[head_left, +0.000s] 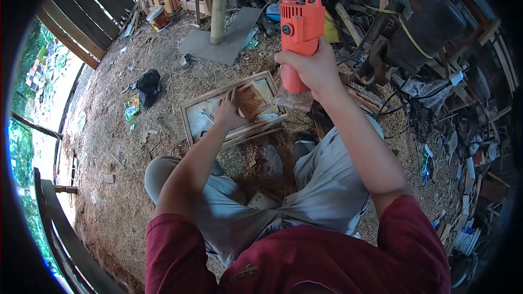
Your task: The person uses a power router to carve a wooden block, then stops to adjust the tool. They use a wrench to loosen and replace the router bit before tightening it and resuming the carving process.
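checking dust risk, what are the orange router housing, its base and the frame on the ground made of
Trim router housing: matt orange moulded plastic, by its vent slots. Its base: likely clear plastic, see-through. Frame under the left hand: bare pale wood, unfinished, dusted with sawdust.

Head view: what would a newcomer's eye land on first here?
The orange router stands out at top centre, gripped upright by the right hand above the work. Just below it, the left hand lies flat on a wooden frame that rests on the sawdust-covered ground. A dark heap of scrap wood and cables crowds the right side.
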A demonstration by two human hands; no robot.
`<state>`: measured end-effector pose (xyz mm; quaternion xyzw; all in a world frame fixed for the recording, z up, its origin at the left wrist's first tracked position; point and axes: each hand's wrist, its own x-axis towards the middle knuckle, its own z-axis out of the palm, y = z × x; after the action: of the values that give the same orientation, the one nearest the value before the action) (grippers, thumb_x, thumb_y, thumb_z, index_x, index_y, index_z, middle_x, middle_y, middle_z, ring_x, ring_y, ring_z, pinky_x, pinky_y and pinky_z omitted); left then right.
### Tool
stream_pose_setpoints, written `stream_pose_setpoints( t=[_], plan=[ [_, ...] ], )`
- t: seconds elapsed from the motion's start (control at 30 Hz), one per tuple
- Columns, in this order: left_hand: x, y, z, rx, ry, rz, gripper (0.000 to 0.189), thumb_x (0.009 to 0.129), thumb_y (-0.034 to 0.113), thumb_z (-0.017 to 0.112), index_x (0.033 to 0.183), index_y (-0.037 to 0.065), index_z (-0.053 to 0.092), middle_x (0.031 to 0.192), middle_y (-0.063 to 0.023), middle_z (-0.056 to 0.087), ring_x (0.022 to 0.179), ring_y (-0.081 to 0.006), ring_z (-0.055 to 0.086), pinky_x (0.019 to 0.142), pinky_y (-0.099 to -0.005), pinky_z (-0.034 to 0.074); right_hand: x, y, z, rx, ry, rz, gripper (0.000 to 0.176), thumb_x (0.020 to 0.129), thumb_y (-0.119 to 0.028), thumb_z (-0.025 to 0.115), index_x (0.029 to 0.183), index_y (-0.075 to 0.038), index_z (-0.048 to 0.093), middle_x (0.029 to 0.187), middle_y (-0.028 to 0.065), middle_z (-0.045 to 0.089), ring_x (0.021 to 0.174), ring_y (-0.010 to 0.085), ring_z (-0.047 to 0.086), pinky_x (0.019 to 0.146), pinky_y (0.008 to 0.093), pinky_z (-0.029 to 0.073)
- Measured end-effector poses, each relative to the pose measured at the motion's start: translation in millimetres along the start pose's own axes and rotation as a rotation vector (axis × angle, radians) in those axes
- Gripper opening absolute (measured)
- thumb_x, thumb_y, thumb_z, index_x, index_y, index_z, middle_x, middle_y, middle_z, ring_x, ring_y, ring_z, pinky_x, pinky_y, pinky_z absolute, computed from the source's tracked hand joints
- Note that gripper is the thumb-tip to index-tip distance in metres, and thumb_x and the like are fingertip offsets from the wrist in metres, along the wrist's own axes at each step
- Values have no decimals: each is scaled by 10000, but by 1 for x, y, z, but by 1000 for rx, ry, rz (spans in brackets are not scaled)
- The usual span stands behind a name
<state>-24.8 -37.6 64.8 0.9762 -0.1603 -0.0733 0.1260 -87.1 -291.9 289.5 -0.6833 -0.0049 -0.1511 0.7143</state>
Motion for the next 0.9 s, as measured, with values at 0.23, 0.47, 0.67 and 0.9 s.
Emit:
stream_pose_setpoints(
  t=[0.23, 0.47, 0.67, 0.9],
  plan=[
    [4, 25, -47, -198, 99, 38, 1339, 579, 439, 945, 1605, 10, 199, 1447, -268, 457, 1358, -462, 477, 1162, -506, 401, -3, -2, -8, 17, 13, 23, 497, 731, -42, 861, 1156, -57, 603, 1013, 48, 689, 860, 159, 684, 773, 354, 566],
    [22, 31, -73, -207, 251, 159, 1288, 575, 318, 953, 1610, 77, 225, 1460, -269, 438, 1353, -481, 452, 1145, -534, 415, -6, -7, -11, 14, 64, 52, 497, 739, -55, 866, 1157, -50, 596, 1005, 54, 698, 862, 163, 688, 765, 355, 568],
    [40, 33, -43, -102, 344, 339, 1227, 608, 377, 938, 1597, 79, 275, 1488, -249, 424, 1369, -485, 429, 1132, -561, 415, -5, -5, -13, 79, 54, 51, 462, 692, -34, 854, 1100, -48, 636, 972, 39, 703, 857, 148, 681, 765, 338, 564],
    [45, 31, -24, -105, 315, 256, 1242, 651, 510, 931, 1611, 92, 263, 1557, -237, 392, 1426, -460, 415, 1140, -545, 414, -3, -7, -25, 49, 51, 86, 486, 737, -29, 842, 1159, -46, 601, 1021, 65, 704, 892, 174, 697, 779, 364, 572]
  ],
)
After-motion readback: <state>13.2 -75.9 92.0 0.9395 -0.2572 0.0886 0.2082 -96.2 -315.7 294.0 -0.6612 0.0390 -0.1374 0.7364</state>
